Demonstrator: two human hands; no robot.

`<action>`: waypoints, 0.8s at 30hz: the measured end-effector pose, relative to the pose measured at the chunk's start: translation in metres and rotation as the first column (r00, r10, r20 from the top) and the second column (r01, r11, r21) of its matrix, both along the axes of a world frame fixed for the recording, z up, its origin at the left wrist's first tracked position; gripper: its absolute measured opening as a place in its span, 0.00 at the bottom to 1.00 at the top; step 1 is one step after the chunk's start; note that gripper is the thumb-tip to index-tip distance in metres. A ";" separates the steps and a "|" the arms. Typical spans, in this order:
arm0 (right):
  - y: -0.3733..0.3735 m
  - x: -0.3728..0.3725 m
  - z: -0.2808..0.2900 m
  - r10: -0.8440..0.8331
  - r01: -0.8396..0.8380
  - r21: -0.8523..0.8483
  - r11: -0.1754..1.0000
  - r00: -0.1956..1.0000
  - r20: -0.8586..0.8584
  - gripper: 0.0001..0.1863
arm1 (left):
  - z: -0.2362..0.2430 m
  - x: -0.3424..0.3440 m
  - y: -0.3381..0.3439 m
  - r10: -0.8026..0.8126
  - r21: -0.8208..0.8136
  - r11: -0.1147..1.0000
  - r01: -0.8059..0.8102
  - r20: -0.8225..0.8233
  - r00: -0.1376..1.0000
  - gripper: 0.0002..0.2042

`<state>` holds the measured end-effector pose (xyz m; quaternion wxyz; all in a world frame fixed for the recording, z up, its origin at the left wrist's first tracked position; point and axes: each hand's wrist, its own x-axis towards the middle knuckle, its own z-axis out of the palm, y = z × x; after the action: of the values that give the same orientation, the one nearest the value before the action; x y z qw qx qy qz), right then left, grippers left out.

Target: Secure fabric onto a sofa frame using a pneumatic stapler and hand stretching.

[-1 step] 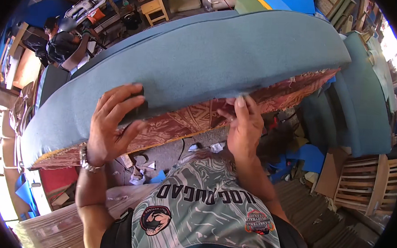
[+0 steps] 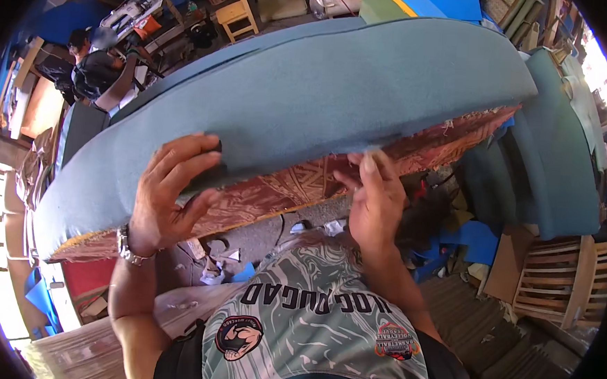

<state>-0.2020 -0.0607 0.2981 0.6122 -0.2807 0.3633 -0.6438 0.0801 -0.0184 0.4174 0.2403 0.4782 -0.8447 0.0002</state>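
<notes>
A long curved sofa piece (image 2: 288, 91) lies across the view, its face covered in blue-grey fabric. Below the fabric's lower edge shows a strip of red patterned cloth (image 2: 304, 179) with a yellowish, frayed border. My left hand (image 2: 171, 188), a metal watch at its wrist, is open against the blue-grey face, fingers spread and thumb near the lower edge. At that same edge, right of centre, my right hand (image 2: 376, 201) has its thumb and curled fingers together in a pinch. What lies between its fingertips is too small to make out.
Another blue-grey upholstered piece (image 2: 563, 150) stands at the right, above a slatted wooden frame (image 2: 555, 278). Scraps (image 2: 219, 268) litter the floor. A person (image 2: 95, 69) sits far left near a sewing machine (image 2: 130, 15); a wooden chair (image 2: 236, 15) is at the back.
Both hands shift very slightly against the sofa piece; my left forearm swings a little to the left. The sofa piece stays in place.
</notes>
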 end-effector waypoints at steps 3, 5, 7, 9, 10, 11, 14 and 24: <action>0.012 -0.002 0.009 0.071 -0.073 -0.005 0.997 0.954 0.292 0.17 | 0.023 0.019 -0.018 -0.202 0.081 0.976 0.200 0.024 0.979 0.20; 0.013 -0.003 0.009 0.137 -0.147 -0.018 0.989 0.866 0.481 0.15 | 0.030 0.023 -0.037 -0.364 0.109 0.930 0.352 0.130 0.922 0.20; 0.010 0.000 0.005 0.143 -0.152 -0.034 0.988 0.804 0.577 0.11 | 0.032 0.018 -0.060 -0.524 0.137 0.852 0.506 0.237 0.818 0.20; 0.006 0.009 0.002 0.189 -0.165 -0.097 0.982 0.758 0.624 0.11 | 0.027 -0.001 -0.090 -0.620 0.064 0.777 0.626 0.246 0.745 0.19; 0.004 0.014 0.001 0.201 -0.152 -0.131 0.980 0.732 0.650 0.10 | 0.025 -0.014 -0.105 -0.662 0.070 0.737 0.672 0.271 0.699 0.18; 0.002 0.020 0.001 0.062 -0.088 0.017 0.996 0.813 0.579 0.09 | 0.024 -0.028 -0.119 -0.692 0.097 0.715 0.692 0.239 0.681 0.16; 0.002 0.033 0.005 -0.080 0.055 0.070 0.996 0.893 0.443 0.09 | 0.016 -0.073 -0.153 -0.744 -0.001 0.666 0.746 0.076 0.664 0.15; -0.005 0.048 0.028 -0.259 0.213 0.183 0.960 0.924 0.281 0.13 | -0.007 -0.114 -0.170 -0.696 -0.190 0.665 0.723 0.193 0.691 0.15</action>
<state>-0.1539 -0.0652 0.3265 0.5974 -0.0867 0.3436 -0.7194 -0.0337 -0.1881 0.4105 0.2355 0.0762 -0.9681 0.0384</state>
